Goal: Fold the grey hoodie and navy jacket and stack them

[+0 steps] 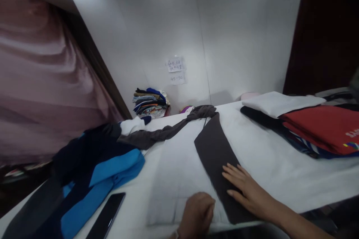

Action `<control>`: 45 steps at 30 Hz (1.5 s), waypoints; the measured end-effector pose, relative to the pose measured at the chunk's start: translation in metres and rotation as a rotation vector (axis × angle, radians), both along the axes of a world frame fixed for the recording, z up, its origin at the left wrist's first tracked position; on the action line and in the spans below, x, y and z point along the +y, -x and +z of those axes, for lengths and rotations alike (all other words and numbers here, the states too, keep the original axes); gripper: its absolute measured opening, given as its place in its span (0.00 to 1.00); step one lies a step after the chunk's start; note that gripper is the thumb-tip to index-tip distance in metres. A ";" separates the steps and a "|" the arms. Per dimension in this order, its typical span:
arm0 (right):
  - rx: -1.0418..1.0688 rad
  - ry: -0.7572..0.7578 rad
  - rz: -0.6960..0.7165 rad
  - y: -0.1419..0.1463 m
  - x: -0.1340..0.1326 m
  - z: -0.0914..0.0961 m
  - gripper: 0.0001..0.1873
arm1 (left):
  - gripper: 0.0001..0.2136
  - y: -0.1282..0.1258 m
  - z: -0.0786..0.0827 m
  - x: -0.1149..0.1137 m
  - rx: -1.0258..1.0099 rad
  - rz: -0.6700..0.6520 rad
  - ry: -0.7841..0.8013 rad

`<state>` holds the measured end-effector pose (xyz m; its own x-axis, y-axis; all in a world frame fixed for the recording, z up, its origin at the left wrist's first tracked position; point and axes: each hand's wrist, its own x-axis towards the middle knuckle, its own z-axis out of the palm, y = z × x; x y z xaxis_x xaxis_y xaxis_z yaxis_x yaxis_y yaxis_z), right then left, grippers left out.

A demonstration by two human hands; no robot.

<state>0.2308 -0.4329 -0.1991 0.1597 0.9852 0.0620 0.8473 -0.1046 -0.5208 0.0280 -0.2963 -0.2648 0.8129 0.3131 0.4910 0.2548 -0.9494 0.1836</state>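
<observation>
Right hand (248, 190) flat and open, fingers slightly apart, resting on a dark grey fabric strip (215, 160) on a white-covered surface (280, 179). Left hand (196, 214) curled just left of the strip, any grip impossible to tell. Further left of the strip, a blue-and-navy garment (98, 171) and a black smartphone (106, 216); beyond it, a twisted grey fabric length (168, 130); to its right, a folded red garment (316, 129).
</observation>
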 end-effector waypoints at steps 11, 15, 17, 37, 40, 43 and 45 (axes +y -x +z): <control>-0.210 0.075 0.081 -0.005 0.025 -0.048 0.31 | 0.08 0.038 0.052 0.050 0.043 0.228 0.323; -0.192 0.071 0.069 -0.006 0.024 -0.052 0.31 | 0.10 0.054 0.053 0.070 0.127 0.357 0.331; -0.135 0.099 0.079 -0.008 0.025 -0.047 0.32 | 0.11 0.058 0.051 0.080 0.163 0.411 0.321; -0.319 0.072 -0.058 -0.049 0.138 -0.056 0.35 | 0.12 0.067 0.019 0.103 0.121 0.486 0.123; -0.325 0.056 -0.051 -0.050 0.135 -0.059 0.36 | 0.10 0.067 0.027 0.115 0.139 0.468 0.179; -0.327 0.064 -0.057 -0.050 0.135 -0.057 0.36 | 0.11 0.050 0.040 0.126 0.159 0.460 0.247; -0.330 0.068 -0.059 -0.049 0.136 -0.056 0.36 | 0.12 0.024 0.049 0.130 0.138 0.402 0.253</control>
